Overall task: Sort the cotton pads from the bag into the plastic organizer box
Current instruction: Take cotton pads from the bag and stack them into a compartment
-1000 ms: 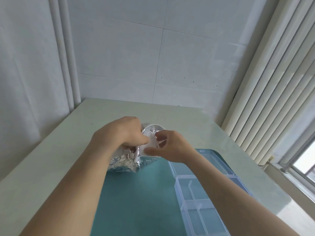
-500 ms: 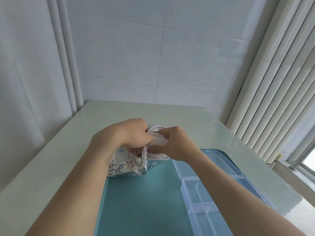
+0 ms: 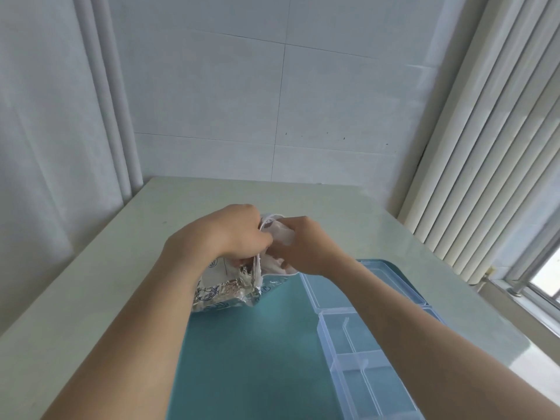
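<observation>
The likeliest slip is several pads coming out at once and scattering on the worktop (image 3: 100, 268), since the crinkly foil bag (image 3: 224, 294) gives little to pull against. The left hand (image 3: 225, 234) is curled round the bag's open top, holding it above the teal mat (image 3: 251, 353). The right hand (image 3: 304, 247) pinches white cotton pads (image 3: 283, 234) at the mouth, wrist bent inward. The plastic organizer box (image 3: 357, 338) lies open just right of the bag, and its visible compartments hold no pads.
</observation>
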Demonstrator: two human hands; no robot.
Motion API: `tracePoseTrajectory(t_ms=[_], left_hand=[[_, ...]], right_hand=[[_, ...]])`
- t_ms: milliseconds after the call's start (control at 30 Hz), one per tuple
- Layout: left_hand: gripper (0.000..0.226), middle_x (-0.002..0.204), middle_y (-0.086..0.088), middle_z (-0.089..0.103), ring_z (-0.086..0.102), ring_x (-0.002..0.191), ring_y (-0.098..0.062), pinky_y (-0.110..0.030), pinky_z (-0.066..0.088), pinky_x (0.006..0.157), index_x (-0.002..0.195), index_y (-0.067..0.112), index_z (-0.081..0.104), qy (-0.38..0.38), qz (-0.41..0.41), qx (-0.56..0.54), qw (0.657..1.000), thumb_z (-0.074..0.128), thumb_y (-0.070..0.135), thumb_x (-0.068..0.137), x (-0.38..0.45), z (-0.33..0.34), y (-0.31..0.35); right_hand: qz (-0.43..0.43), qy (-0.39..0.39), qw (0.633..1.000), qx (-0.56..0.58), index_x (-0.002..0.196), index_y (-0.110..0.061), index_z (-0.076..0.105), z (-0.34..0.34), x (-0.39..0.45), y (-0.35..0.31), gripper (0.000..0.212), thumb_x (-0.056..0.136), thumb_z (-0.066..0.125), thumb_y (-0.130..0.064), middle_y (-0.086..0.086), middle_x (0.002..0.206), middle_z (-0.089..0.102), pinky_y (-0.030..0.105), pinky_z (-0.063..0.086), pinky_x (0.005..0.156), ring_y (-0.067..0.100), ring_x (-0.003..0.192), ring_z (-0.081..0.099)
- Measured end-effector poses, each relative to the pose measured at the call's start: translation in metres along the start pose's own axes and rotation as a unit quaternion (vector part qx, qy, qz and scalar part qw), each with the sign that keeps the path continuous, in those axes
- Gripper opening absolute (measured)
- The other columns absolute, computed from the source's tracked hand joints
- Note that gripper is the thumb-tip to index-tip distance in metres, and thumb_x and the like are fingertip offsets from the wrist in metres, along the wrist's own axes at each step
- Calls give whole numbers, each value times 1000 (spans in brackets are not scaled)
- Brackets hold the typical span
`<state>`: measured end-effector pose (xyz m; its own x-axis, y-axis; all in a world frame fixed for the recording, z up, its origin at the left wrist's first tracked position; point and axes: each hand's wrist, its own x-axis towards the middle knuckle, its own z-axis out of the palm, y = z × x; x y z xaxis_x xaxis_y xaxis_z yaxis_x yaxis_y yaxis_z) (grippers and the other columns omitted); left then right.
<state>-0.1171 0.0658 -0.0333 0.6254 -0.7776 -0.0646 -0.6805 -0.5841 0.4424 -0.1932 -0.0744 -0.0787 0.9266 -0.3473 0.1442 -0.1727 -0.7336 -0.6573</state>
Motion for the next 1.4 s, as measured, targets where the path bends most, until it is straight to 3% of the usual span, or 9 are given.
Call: tracePoseTrajectory(t_ms=[100,267,433,833,967,1033,1133,1200,1400], left_hand=[[25,75,-13,67,56,59,-23,-32,43,59,83,2,62,10,1,20,1000,50,22,94,1,3,3],[38,63,-4,48,44,55,-21,-30,32,52,62,10,43,107,-10,75,991,51,28,95,8,6,2],[39,64,-4,47,44,55,-22,-30,27,50,61,11,40,150,-13,109,983,52,30,94,8,14,8],[19,88,0,56,53,74,-22,-28,30,54,84,16,54,108,9,261,959,60,34,84,12,67,32],[48,75,2,58,58,76,-23,-36,47,64,74,18,55,90,8,163,983,61,65,82,1,46,41],[51,92,9,58,58,86,-14,-34,49,76,99,24,53,141,46,76,986,64,69,77,-9,38,48],[69,128,18,48,47,115,5,-21,39,98,134,31,40,134,151,-47,978,69,60,79,-18,46,64],[81,141,20,37,34,130,7,-16,30,104,148,32,27,80,149,-78,983,69,55,82,-14,60,70],[65,123,14,58,63,109,-12,-26,50,94,144,34,32,28,115,-177,977,69,25,92,3,67,66]], right_hand=[[45,13,997,59,65,-15,65,-10,0,2,23,87,68,-10,3,59,68,26,53,53,17,55,69],[99,63,980,161,97,2,70,-27,-6,4,13,87,67,-6,21,79,75,56,61,72,37,69,75],[147,78,965,205,100,14,63,-37,-10,5,24,83,65,-2,26,81,72,59,59,77,40,72,74],[170,56,956,232,105,9,66,-84,-47,57,23,87,72,-4,26,87,74,40,63,65,37,72,74],[153,1,965,211,105,7,65,-82,-48,53,21,89,70,-4,25,88,74,43,63,72,40,78,75],[132,-37,973,188,103,8,67,-82,-48,50,18,90,66,-4,23,88,75,46,62,81,38,81,75],[94,-91,978,162,97,9,70,-85,-48,46,20,87,69,-8,14,78,75,44,61,86,33,82,76],[65,-100,983,138,94,2,71,-89,-48,48,20,85,75,-15,11,76,75,43,59,90,27,75,76],[-7,-159,957,243,108,-4,71,-100,-41,59,26,90,71,-23,11,97,77,30,58,70,27,86,73]])
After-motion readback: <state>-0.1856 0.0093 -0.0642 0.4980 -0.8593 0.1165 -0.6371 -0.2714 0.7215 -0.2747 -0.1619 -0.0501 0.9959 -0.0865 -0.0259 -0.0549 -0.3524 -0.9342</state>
